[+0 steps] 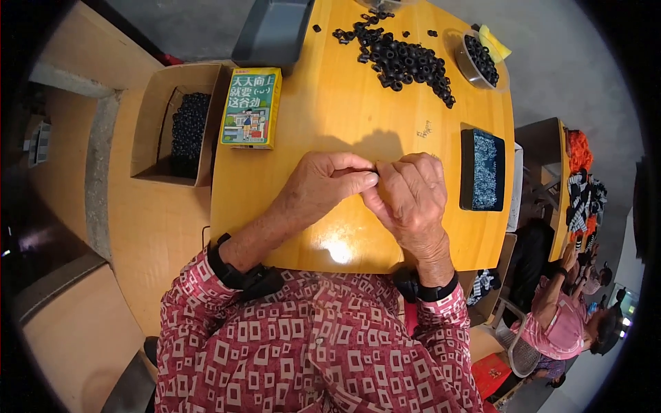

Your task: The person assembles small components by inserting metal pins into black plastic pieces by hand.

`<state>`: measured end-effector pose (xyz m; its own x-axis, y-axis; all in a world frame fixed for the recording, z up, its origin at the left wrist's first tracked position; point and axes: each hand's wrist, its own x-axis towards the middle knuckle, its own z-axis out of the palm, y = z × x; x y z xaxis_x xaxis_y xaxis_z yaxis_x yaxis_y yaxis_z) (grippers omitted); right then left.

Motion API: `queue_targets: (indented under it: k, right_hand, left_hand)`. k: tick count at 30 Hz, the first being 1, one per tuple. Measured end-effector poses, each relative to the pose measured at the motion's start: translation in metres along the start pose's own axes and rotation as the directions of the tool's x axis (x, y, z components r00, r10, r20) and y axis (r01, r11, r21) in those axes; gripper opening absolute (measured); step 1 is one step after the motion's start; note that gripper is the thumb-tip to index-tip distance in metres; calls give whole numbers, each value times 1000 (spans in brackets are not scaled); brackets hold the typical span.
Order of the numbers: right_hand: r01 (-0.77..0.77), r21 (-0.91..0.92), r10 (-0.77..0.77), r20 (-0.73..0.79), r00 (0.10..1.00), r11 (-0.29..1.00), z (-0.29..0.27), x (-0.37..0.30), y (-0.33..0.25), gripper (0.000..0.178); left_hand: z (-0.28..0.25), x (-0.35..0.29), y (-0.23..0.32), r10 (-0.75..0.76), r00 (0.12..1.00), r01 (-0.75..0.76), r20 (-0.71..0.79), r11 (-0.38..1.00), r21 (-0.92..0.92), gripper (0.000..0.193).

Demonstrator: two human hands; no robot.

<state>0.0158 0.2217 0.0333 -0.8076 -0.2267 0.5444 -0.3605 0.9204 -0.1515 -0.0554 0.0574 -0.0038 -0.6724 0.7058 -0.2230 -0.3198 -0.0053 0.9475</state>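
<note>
Centrally, I see the round wooden table [330,117] filling the frame. At upper left, a cardboard box [155,117] holds black rings; a green carton [250,107] lies beside it. A pile of black rings [406,62] sits at top centre, a dark tray [482,170] at right. My left hand [320,186] and right hand [413,196] meet mid-frame, fingertips pinched together; the pinched item is too small to identify.

A single head-worn fisheye view looks steeply down, from close above, onto a round wooden surface [330,117]. The wearer's forearms enter from the lower edge; straight lines bend near the dark rim.
</note>
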Motion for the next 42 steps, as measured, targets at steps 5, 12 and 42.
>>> queue_targets:
  k: [5, 12, 42]
  right_hand:
    - [-40, -9, 40, -6, 999, 999, 3, -3, -4, 29]
    - [-117, 62, 116, 19, 993, 991, 1, 1, -1, 37]
    - [-59, 111, 60, 0, 998, 992, 9, -1, 6, 37]
  left_hand:
    - [0, 0, -4, -31, 999, 33, 18, 996, -87, 24]
    - [3, -1, -4, -47, 998, 40, -32, 981, -191, 25]
    - [6, -1, -8, 3, 996, -12, -92, 996, -94, 26]
